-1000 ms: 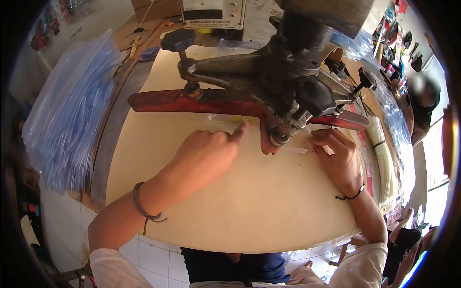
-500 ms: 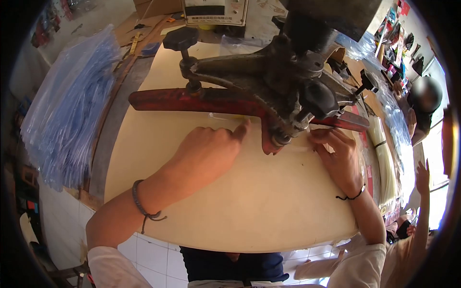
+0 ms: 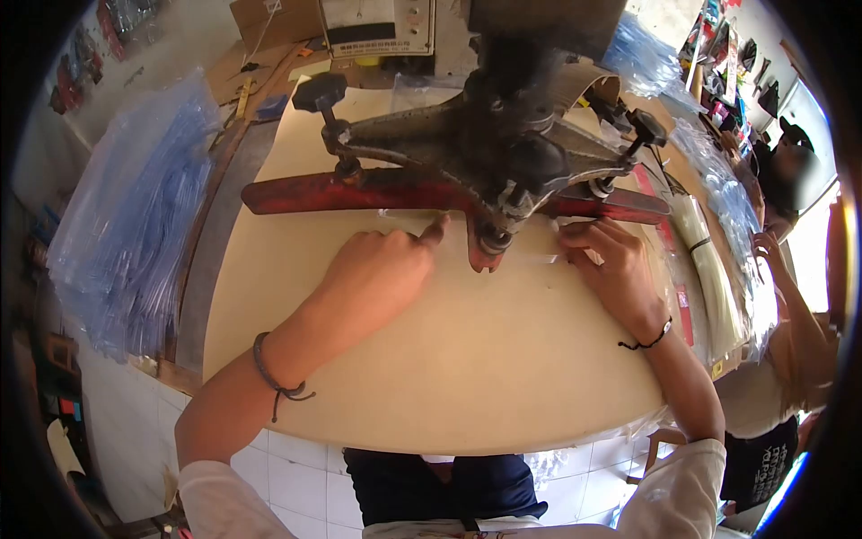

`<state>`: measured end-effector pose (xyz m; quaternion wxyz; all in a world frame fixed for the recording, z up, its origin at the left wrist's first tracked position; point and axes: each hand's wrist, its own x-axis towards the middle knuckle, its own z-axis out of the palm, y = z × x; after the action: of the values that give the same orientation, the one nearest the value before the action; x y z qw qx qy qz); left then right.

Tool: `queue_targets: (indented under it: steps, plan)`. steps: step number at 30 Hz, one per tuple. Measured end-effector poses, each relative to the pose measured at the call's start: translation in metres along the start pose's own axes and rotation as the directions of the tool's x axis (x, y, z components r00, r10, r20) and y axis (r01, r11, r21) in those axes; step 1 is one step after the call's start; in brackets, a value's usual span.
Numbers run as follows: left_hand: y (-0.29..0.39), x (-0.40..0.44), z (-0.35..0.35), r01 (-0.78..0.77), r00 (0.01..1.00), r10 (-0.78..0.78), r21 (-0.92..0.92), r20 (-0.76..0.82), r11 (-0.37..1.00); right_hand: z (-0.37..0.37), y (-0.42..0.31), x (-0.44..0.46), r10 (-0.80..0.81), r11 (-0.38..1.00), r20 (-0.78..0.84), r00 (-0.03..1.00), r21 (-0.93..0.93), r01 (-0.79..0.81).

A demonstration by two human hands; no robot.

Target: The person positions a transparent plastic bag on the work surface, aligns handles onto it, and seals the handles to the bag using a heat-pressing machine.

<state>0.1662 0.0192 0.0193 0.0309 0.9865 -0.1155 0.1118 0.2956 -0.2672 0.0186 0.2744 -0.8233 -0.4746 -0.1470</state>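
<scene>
My left hand (image 3: pixel 384 269) rests on the cream board (image 3: pixel 431 377), its fingers curled under and the thumb stretched forward to the red bar (image 3: pixel 296 194). Whatever lies under those fingers is hidden. My right hand (image 3: pixel 612 269) has thumb and fingers pinched together on the edge of a clear plastic sheet (image 3: pixel 543 258), just right of the bar's short forked arm. The sheet is hard to see against the board. Above both hands, the dark metal press head (image 3: pixel 503 135) carries the red bar, with black knobs (image 3: pixel 321 92) on its arms.
A thick stack of bluish clear plastic sleeves (image 3: pixel 135 216) lies at the left. To the right are a bundle of pale strips (image 3: pixel 709 260) and more plastic (image 3: pixel 718 180). Behind stands a control box (image 3: pixel 377 27). Another person (image 3: pixel 790 171) is at the far right.
The camera view has shifted, so the press head appears further left. Both hands keep nearly the same pose by the red bar. At the right, the other person's raised arm has lowered.
</scene>
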Motion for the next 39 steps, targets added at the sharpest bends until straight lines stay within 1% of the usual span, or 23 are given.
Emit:
queue_targets:
  steps: [5, 8, 11, 17, 23, 29, 35, 39]
  plan:
    - [-0.001, -0.001, 0.002, 0.010, 1.000, -0.009, -0.022, 0.003, 1.000, 0.000, 0.002, -0.001, -0.003, 1.000, 0.011, 1.000, -0.018, 0.003]
    - [0.001, 0.000, -0.002, 0.023, 0.999, -0.022, -0.016, 0.041, 1.000, 0.001, 0.002, 0.000, -0.007, 1.000, 0.002, 1.000, -0.022, 0.007]
    - [-0.002, -0.002, 0.000, 0.001, 1.000, 0.000, -0.045, 0.020, 0.999, 0.002, 0.000, 0.002, -0.057, 0.998, -0.024, 0.998, -0.009, 0.057]
    - [-0.002, -0.003, -0.002, -0.028, 0.999, 0.027, 0.025, 0.023, 0.999, 0.002, -0.005, 0.004, 0.001, 1.000, -0.032, 0.999, 0.016, -0.001]
    - [-0.001, -0.003, -0.003, -0.035, 0.999, 0.033, 0.065, 0.020, 0.997, 0.004, -0.003, 0.003, -0.022, 0.999, -0.028, 0.999, -0.028, 0.021]
    - [0.000, -0.002, -0.004, -0.035, 0.999, 0.035, 0.043, 0.007, 0.998, 0.004, -0.003, 0.003, -0.015, 1.000, -0.040, 0.999, -0.021, 0.014]
    - [-0.002, -0.003, -0.001, -0.039, 0.999, 0.039, 0.024, 0.001, 0.999, 0.003, -0.004, 0.002, 0.027, 1.000, -0.022, 0.999, -0.005, -0.027]
    - [0.000, -0.002, -0.002, -0.019, 1.000, 0.019, 0.030, 0.015, 0.999, 0.002, -0.006, 0.004, 0.000, 1.000, -0.024, 1.000, -0.010, -0.001]
